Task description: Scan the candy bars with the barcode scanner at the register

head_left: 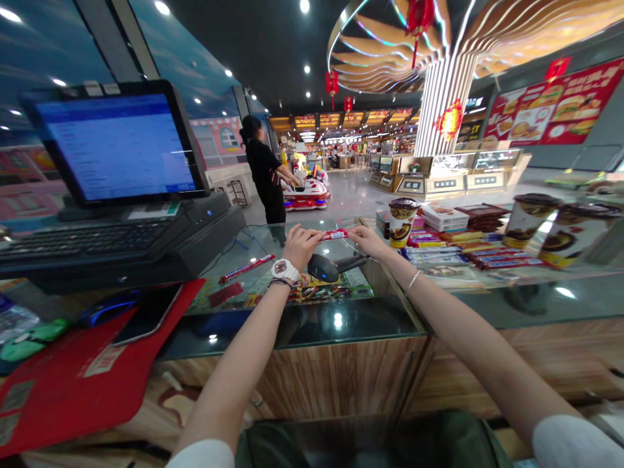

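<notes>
Between my two hands, above the glass counter, a small red-wrapped candy bar (335, 234) is held lengthwise. My left hand (303, 246), with a white watch on the wrist, is closed on its left end. The fingertips of my right hand (365, 240) pinch the right end. Just below the bar, a black barcode scanner (324, 268) lies on the glass, its handle pointing right. Left of my left wrist, a long thin red and blue packet (246, 268) rests on the counter.
Chocolate cups, such as one Dove cup (403, 224), and rows of wrapped bars (507, 257) stand at right. At left are a monitor (117, 146), a keyboard (82, 234), and a phone (149, 313) on a red mat (97, 383). A person in black (263, 172) stands beyond the counter.
</notes>
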Demonstrator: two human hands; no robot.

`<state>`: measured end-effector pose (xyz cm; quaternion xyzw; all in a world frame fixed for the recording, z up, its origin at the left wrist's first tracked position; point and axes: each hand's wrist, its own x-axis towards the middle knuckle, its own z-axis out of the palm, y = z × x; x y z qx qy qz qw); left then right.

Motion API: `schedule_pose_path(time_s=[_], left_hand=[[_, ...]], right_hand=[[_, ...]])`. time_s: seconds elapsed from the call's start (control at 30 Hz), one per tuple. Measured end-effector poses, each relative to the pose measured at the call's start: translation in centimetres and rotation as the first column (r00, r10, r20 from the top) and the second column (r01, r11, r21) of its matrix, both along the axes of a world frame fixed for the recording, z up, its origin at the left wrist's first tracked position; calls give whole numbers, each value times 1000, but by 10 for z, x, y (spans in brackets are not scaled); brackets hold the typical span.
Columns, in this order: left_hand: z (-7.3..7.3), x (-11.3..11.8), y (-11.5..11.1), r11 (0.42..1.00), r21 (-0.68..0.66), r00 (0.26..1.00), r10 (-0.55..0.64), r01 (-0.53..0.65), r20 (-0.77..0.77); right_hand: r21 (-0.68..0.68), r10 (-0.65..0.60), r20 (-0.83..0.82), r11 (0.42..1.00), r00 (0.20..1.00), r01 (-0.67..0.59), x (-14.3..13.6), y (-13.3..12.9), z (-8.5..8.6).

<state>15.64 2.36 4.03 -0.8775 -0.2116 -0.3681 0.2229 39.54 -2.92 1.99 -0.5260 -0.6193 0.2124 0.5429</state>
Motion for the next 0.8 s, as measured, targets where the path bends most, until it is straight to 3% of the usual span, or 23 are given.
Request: schedule_pose_path(time_s=[0.17,0.3,0.43,0.57,0.8], left_hand=[[1,-4,0,999,-24,999,32,-31,43],[2,-7,-1,997,-57,997,51,-48,58],[1,-9,1,993,-98,996,75,-69,57],[-1,-10,3,990,-116,995,82,-76,51],[-4,-12,5,986,-138,993,103,-96,49]], right_hand=[[16,1,-32,1000,999,-1,4,-1,-3],[17,52,143,998,988,-55,7,-8,-5],[-92,240,387,971,890,-222,-1,-19,-9],[-208,358,499,934,790,-292,-10,-23,-13],[-197,283,663,959,693,-203,-20,-24,-20]])
